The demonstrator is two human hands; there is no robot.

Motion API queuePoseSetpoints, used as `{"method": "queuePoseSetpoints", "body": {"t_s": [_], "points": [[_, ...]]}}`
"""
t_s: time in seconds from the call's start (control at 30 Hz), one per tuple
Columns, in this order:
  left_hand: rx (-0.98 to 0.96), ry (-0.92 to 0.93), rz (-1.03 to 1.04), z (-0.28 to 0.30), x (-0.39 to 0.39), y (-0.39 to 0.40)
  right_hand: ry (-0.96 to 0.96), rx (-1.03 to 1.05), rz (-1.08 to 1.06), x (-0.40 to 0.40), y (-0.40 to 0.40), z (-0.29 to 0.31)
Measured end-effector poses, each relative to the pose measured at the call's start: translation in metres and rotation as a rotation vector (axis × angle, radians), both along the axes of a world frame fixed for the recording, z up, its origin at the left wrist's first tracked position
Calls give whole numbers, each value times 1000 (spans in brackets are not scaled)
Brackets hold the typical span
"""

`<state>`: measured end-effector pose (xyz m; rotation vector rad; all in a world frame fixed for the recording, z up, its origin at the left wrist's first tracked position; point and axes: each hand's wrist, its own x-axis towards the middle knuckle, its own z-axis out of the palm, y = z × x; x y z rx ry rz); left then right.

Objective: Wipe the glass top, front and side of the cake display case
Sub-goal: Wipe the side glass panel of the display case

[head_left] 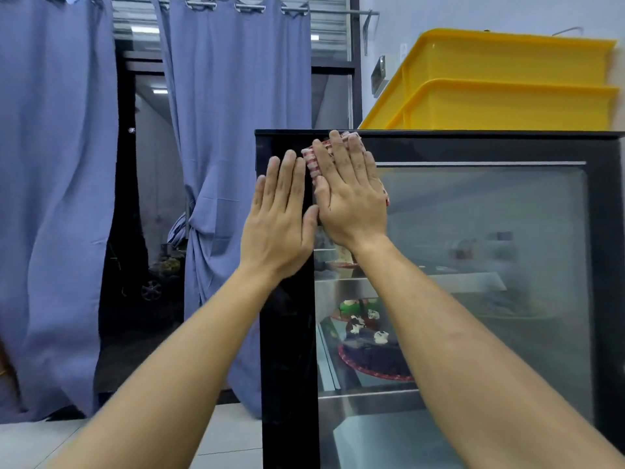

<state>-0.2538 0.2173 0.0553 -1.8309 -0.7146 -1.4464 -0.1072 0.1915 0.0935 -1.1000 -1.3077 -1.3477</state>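
The cake display case [490,214] stands in front of me, black-framed with a large glass pane. My right hand [351,194] lies flat with straight fingers on a red-and-white checked cloth [311,160], pressing it against the glass near the upper left corner. My left hand [280,218] rests flat and open on the black left frame [287,333], right beside the other hand. Most of the cloth is hidden under my right hand. Inside the case, cakes [368,353] sit on a shelf.
Two stacked yellow plastic trays [507,96] sit on top of the case at the right. Blue curtains [230,130] hang to the left, with a dark doorway [142,198] between them. White floor tiles [220,431] show at the lower left.
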Motion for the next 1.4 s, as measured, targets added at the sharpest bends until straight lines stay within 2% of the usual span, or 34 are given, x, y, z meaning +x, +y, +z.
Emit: {"method": "queuePoseSetpoints", "body": {"t_s": [0.1,0.23,0.37,0.47,0.57,0.6,0.67,0.73,0.87,0.9,0.93,1.03,1.07,1.13,1.2,1.33,1.4], "points": [[-74,-25,4,44,3,7,-21,-6,14,3,-2,2],[-37,-31,69,48,-1,16,86,9,6,40,-9,2],[-32,-65,64,42,6,15,295,-43,-88,129,-29,4],[-15,-83,77,41,5,14,563,-107,-77,186,-54,2],[-17,-94,77,40,10,11,693,-102,-67,169,-58,2],[-21,-96,79,40,10,10,629,-69,-75,148,-54,0],[-22,-91,93,40,9,10,349,-36,-89,102,-38,-9],[-17,-83,110,40,8,10,111,-88,-84,75,-30,-13],[-37,-66,111,41,8,9,-100,-182,-89,118,-40,-5],[-36,-65,115,41,8,10,-54,-187,-105,142,-44,-2],[-35,-66,116,40,7,11,75,-175,-101,169,-51,0],[-20,-84,111,39,9,13,605,-163,-34,244,-75,1],[-17,-88,110,39,10,14,707,-177,-19,259,-82,1],[-16,-93,111,39,10,15,788,-200,-25,262,-86,0],[-13,-94,111,38,10,16,692,-159,-67,237,-76,-2],[-13,-97,111,39,11,17,136,-161,-152,165,-48,-16],[-7,-102,109,38,12,16,-24,-171,-110,155,-46,-14]]}}
